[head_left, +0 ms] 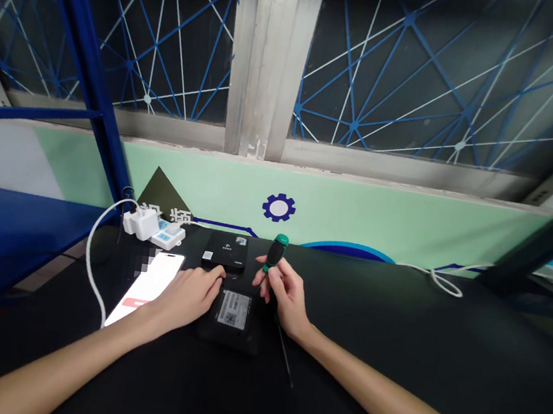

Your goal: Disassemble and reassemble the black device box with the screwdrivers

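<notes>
My right hand (290, 297) is closed on a screwdriver (278, 251) with a green and black handle, held upright between thumb and fingers. Its shaft points down at the upper right corner of a flat black box (234, 310); I cannot make out whether the tip touches. A pale label with a square code covers part of the box's upper face. Fingers of my left hand (198, 293) are closed on the box's upper left edge. Below my right hand, a thin dark rod (286, 356) slants across the black table (371, 339).
Behind lies a second flat black box (225, 250). To the left are a lit phone (148, 289), a power strip (168, 234) with a white plug (141, 223), and a looping white cable (90, 244). Another white cable (443, 286) lies back right. A blue metal post (89, 70) rises at left.
</notes>
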`<state>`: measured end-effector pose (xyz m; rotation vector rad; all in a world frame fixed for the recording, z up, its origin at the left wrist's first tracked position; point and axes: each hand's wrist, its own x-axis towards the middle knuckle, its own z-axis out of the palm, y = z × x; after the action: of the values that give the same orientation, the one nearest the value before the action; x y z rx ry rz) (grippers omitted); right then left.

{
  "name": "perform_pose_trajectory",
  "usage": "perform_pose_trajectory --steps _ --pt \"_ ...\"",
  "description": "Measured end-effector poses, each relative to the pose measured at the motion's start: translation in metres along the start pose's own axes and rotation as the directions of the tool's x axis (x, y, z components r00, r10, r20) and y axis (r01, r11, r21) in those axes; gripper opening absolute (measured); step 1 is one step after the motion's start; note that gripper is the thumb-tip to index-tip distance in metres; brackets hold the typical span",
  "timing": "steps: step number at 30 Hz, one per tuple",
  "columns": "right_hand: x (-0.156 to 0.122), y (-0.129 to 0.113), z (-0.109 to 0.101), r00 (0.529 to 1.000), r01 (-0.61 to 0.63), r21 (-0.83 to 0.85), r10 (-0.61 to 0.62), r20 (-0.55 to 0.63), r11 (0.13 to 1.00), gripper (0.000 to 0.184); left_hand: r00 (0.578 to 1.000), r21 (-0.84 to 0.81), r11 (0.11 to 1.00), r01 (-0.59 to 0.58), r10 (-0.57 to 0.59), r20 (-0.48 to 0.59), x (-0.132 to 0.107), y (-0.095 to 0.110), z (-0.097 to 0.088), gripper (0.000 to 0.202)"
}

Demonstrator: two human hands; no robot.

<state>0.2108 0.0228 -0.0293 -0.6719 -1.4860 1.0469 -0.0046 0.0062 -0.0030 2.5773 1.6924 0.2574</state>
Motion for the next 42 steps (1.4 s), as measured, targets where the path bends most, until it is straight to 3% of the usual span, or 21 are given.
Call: perform_pose_trajectory --steps 7,15,25,38,42 --pt "0.0023 0.0021 0.0034 0.996 -0.049 0.085 0.055 -0.067 0.995 0.033 1.0 0.001 1.0 0.009 -0.009 0.001 -0.0001 0.0003 0.0003 0.032" --pt "0.0014 -0.001 -0.0008 1.0 -0.009 0.085 0.008 0.015 0.996 0.036 1.0 -0.001 1.0 0.004 -0.004 0.004 -0.0001 0.0015 -0.0002 0.033" --pt "0.0039 -0.0003 0.0006 0.997 -0.064 0.117 0.069 -0.036 0.991 0.035 1.0 0.01 1.0 -0.007 0.007 0.006 -0.0011 0.0004 0.0004 0.03" --pt "0.0024 -0.0034 -0.0004 0.999 -0.03 0.096 0.027 0.029 0.995 0.035 1.0 0.015 1.0 -0.011 0.011 0.01 -0.0012 0.0017 -0.0017 0.027" --pt "0.0033 -0.001 0.0015 0.997 -0.072 0.104 0.074 -0.015 0.992 0.036 1.0 0.02 1.0 -0.007 0.007 0.008 -0.0009 0.0015 -0.001 0.027"
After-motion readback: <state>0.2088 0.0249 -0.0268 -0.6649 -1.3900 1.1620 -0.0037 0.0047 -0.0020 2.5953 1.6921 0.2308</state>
